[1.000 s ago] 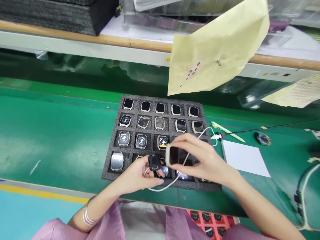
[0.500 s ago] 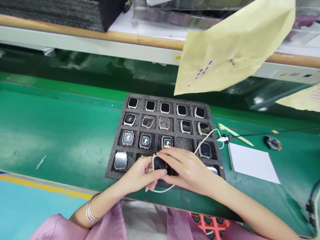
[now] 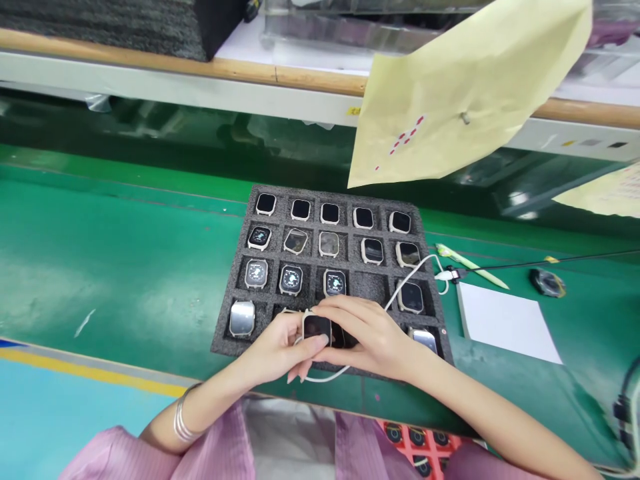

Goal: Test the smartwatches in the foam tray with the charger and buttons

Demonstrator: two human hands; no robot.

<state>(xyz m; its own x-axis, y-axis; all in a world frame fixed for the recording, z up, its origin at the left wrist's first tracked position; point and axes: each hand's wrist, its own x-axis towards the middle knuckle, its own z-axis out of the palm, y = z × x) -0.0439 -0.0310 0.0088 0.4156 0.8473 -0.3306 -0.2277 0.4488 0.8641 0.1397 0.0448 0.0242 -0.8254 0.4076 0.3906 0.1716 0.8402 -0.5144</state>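
From the head view, a watch [image 3: 311,325] is held above the near part of the foam tray [image 3: 367,287]; the left hand [image 3: 283,350] has its grip closed around it, thumb on the dark screen, and the right hand [image 3: 373,337] has its grip bent closely about it too. A white cable [image 3: 411,271] crosses the tray; right of the tray, white paper [image 3: 507,323] lies on the tabletop [image 3: 525,393]

Held watch [image 3: 316,325]: cream rim, blk screen. Tray [image 3: 369,287]: dk grey. Cable [image 3: 325,380]: wht. Table [image 3: 125,267]: grn. Pen [image 3: 473,267]: lt grn. Hanging sheet [image 3: 430,143]: pale yel w/ red marks. Paper [image 3: 507,323]: wht. Sleeve [image 3: 113,457]: pink-purple, fine stripes.
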